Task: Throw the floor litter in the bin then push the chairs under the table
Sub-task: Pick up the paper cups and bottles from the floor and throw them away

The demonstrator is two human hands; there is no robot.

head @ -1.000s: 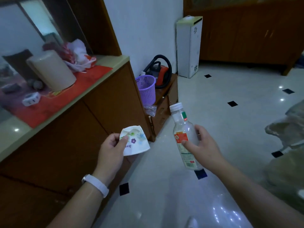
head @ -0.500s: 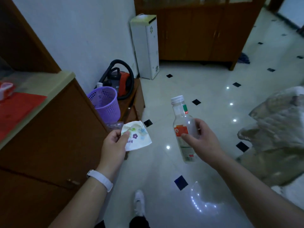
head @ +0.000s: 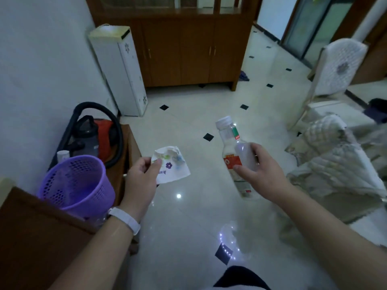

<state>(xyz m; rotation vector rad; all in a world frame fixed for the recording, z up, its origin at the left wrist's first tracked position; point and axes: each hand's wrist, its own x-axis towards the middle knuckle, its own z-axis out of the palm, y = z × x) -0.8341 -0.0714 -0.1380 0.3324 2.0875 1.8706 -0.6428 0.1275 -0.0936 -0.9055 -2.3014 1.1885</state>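
The left hand (head: pixel 142 174) pinches a crumpled white paper cup (head: pixel 172 168) printed with a purple flower, fingers (head: pixel 156 164) curled on its rim. The purple mesh bin (head: pixel 77 183) stands near, at its nine o'clock, mouth open, base hidden behind a wooden cabinet corner (head: pixel 41 227). The right hand (head: pixel 263 174) wraps a clear plastic bottle (head: pixel 232 153), white cap tilted toward eleven; its red label is too blurred to read. Open tiled floor (head: pixel 188 122) stretches toward twelve. A white chair (head: pixel 335 68) stands at two o'clock.
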